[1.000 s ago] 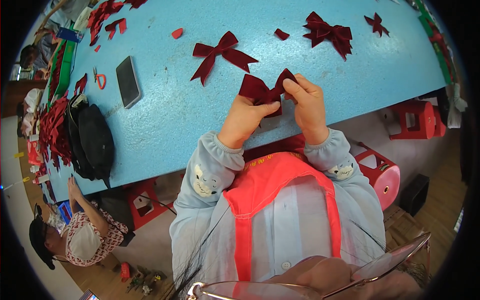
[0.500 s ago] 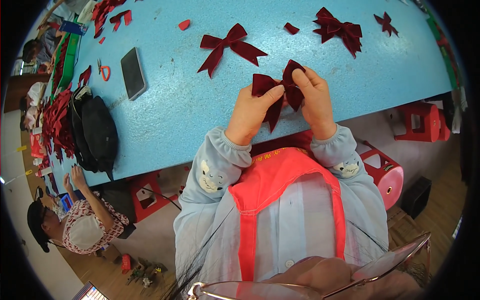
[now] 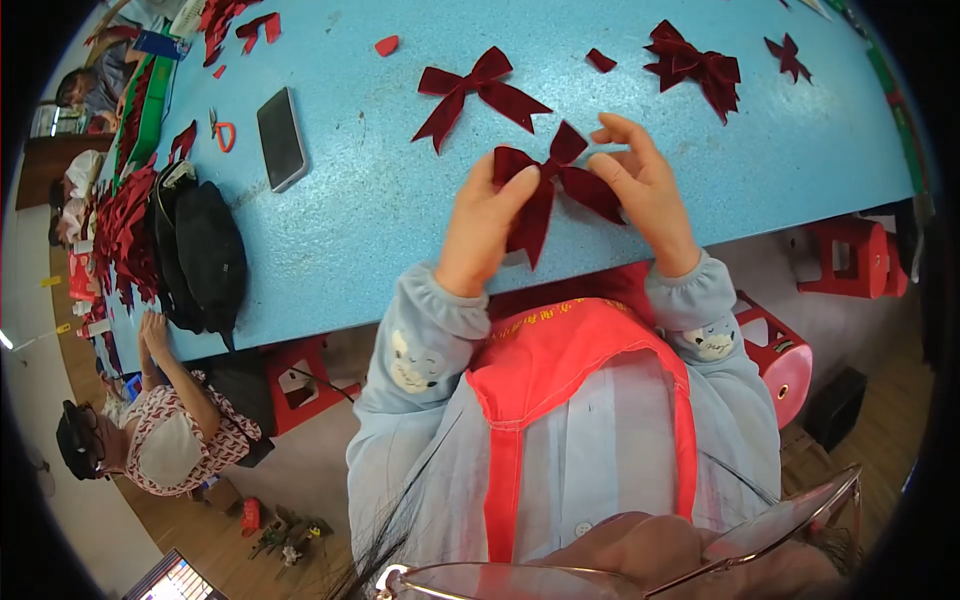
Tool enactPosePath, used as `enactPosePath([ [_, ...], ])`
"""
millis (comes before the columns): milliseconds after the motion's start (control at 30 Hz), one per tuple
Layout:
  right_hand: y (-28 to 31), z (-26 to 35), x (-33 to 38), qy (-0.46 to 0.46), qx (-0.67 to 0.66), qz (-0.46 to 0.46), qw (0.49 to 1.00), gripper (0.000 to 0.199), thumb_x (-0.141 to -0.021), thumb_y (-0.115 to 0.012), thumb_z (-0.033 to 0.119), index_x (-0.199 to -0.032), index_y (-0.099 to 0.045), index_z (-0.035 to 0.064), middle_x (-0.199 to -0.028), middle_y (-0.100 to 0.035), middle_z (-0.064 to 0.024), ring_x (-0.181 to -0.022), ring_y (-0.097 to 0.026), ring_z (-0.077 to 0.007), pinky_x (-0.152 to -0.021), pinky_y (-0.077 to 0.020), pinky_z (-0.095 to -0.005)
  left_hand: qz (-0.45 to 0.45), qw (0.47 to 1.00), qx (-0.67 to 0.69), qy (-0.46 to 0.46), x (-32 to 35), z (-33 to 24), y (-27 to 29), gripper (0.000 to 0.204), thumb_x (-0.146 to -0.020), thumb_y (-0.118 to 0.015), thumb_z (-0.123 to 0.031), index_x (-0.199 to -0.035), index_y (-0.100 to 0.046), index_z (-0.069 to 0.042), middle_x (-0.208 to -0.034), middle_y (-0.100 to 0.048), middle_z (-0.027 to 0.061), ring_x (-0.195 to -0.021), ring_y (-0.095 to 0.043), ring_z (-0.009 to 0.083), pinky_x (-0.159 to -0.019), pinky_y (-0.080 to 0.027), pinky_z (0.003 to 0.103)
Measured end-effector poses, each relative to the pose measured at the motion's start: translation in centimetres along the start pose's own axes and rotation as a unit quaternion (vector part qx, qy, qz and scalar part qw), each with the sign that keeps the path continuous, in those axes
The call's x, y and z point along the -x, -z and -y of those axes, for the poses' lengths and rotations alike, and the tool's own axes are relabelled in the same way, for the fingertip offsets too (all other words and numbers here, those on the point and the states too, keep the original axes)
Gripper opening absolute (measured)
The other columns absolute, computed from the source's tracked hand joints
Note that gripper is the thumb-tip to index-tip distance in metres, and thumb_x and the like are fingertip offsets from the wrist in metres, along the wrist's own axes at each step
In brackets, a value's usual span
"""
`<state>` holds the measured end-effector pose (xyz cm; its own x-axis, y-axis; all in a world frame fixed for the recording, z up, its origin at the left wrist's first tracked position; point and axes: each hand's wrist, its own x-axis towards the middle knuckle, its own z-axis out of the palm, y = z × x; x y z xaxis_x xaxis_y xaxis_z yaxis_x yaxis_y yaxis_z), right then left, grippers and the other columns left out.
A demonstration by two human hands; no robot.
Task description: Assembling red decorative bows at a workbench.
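Note:
A dark red velvet bow is held over the near edge of the blue table. My left hand pinches its left side, thumb on top near the knot and fingers hidden beneath. My right hand has thumb and fingers spread apart at the bow's right tail; whether the thumb touches the velvet is hard to make out. Just beyond lies a finished-looking bow with two notched tails. Several bows sit in a pile farther right, beside a small ribbon scrap.
On the blue table are a phone, red-handled scissors, a black pouch and a heap of red ribbon pieces. A co-worker sits at the left. Red stools stand under the right edge.
My right hand has let go of the bow's upper right loop and opened out to the right. The bow is now spread wider, still in my left hand. The view has shifted slightly.

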<state>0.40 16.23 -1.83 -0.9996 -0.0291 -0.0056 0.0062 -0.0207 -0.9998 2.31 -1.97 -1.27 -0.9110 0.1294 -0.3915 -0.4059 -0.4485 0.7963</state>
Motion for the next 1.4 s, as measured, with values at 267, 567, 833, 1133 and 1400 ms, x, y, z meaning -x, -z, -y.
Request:
enactPosePath([
  [267, 3.4, 0.0, 1.3, 0.107, 0.277, 0.087, 0.951, 0.02, -0.082, -0.058, 0.006, -0.101, -0.062, 0.0071, -0.099, -0.057, -0.0039, -0.082, -0.055, -0.0143, -0.068, -0.045, -0.0275, -0.08, 0.809, -0.478, -0.332, 3.3, 0.5, 4.8, 0.026, -0.077, -0.063, -0.006, -0.102, -0.058, -0.003, -0.105, -0.055, 0.0111, -0.092, -0.055, 0.0221, -0.075, -0.046, 0.031],
  [567, 2.8, 0.3, 0.2, 0.194, 0.359, 0.197, 0.891, 0.022, -0.079, -0.057, 0.002, -0.1, -0.061, 0.0063, -0.095, -0.057, -0.0054, -0.082, -0.054, -0.0199, -0.068, -0.0441, -0.0291, 0.016, 0.638, -0.62, -0.456, 2.4, 0.4, 4.2, 0.022, -0.07, -0.064, -0.003, -0.091, -0.061, -0.003, -0.094, -0.057, 0.0086, -0.088, -0.054, 0.0273, -0.076, -0.043, 0.037],
  [833, 0.6, -0.4, -6.2, 0.232, 0.312, 0.211, 0.897, 0.026, -0.079, -0.055, 0.0, -0.104, -0.06, 0.0064, -0.09, -0.057, -0.0051, -0.079, -0.054, -0.0174, -0.068, -0.044, -0.0266, 0.08, 0.639, -0.599, -0.476, -1.9, 0.8, 3.1, 0.014, -0.069, -0.059, 0.0, -0.082, -0.059, -0.002, -0.087, -0.056, 0.0092, -0.081, -0.053, 0.0263, -0.071, -0.045, 0.034],
  [1133, 1.1, -0.1, -7.1, 0.062, 0.199, 0.33, 0.921, 0.022, -0.082, -0.055, 0.002, -0.104, -0.059, 0.0038, -0.091, -0.061, -0.0045, -0.078, -0.055, -0.0113, -0.068, -0.0452, -0.0246, 0.084, 0.68, -0.578, -0.443, -2.3, 0.8, 3.1, 0.014, -0.07, -0.059, 0.0, -0.084, -0.059, -0.002, -0.083, -0.054, 0.0111, -0.079, -0.052, 0.0283, -0.069, -0.045, 0.035],
  [1400, 0.4, -1.4, -6.4, 0.11, 0.247, 0.277, 0.922, 0.013, -0.083, -0.057, 0.006, -0.094, -0.06, 0.0011, -0.081, -0.061, -0.006, -0.072, -0.057, -0.0138, -0.066, -0.0458, -0.0252, -0.019, 0.713, -0.609, -0.348, -3.0, 1.0, 0.9, 0.016, -0.07, -0.062, -0.009, -0.085, -0.06, -0.003, -0.079, -0.053, 0.0129, -0.074, -0.051, 0.0308, -0.065, -0.042, 0.04],
])
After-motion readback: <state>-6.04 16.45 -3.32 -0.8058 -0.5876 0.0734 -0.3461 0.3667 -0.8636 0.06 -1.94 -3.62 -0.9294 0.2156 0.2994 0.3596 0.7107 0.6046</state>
